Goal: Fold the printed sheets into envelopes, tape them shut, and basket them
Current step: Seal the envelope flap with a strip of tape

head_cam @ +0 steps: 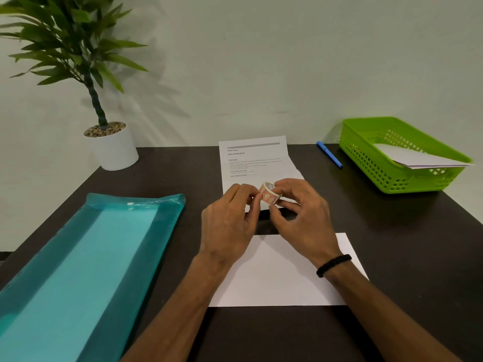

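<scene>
A small patterned orange tape roll [270, 193] is held up above the dark table between both hands. My right hand [303, 212] grips the roll with thumb and fingers curled round it. My left hand [230, 220] pinches at the roll's left edge, where the tape end would be. Below my wrists a folded white sheet [277, 278] lies flat on the table. Beyond the hands lies a printed sheet [257, 163], partly hanging past the table's far edge. A green plastic basket [366, 155] at the far right holds white folded paper [423, 159].
A teal plastic packet of paper [86, 262] covers the left of the table [405, 244]. A blue pen [329, 154] lies left of the basket. A potted plant in a white pot [112, 147] stands at the far left by the wall.
</scene>
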Tool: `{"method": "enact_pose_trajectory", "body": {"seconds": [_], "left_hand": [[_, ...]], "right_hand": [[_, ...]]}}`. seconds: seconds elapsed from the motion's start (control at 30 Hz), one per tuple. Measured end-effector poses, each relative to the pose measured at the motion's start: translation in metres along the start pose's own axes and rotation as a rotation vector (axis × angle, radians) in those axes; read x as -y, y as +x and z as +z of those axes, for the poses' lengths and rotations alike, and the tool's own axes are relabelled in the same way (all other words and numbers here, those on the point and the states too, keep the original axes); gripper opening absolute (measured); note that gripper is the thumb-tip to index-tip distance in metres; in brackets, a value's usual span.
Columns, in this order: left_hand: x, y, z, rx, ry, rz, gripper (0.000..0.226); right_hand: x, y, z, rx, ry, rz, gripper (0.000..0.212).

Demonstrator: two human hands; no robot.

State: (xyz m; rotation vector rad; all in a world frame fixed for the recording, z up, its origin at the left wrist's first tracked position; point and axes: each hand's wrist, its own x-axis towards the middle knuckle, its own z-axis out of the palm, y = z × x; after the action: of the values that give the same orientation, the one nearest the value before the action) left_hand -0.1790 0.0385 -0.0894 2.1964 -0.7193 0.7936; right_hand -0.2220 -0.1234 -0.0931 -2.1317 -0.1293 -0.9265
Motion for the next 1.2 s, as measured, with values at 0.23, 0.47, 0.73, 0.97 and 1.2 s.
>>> {"method": "enact_pose_trajectory", "body": {"seconds": [0.23, 0.47, 0.73, 0.97, 1.2], "left_hand": [[0.000, 0.000, 0.002, 0.052, -0.040, -0.106, 0.020], [0.005, -0.001, 0.006, 0.128, -0.081, -0.194, 0.021], [0.004, 0.002, 0.008, 0.024, -0.235, -0.258, 0.027], [-0.001, 0.001, 0.003, -0.040, -0.243, -0.213, 0.037], [-0.003, -0.001, -0.002, -0.019, -0.132, -0.151, 0.034]], "right_hand": [[0.002, 0.000, 0.000, 0.042, 0.039, -0.029, 0.034], [0.001, 0.000, 0.000, 0.048, 0.063, -0.001, 0.034], [0.001, 0.002, -0.004, -0.004, 0.128, 0.062, 0.032], [-0.001, 0.002, -0.004, 0.007, 0.046, 0.043, 0.031], [0.001, 0.001, -0.004, 0.029, -0.017, 0.003, 0.031]]}}
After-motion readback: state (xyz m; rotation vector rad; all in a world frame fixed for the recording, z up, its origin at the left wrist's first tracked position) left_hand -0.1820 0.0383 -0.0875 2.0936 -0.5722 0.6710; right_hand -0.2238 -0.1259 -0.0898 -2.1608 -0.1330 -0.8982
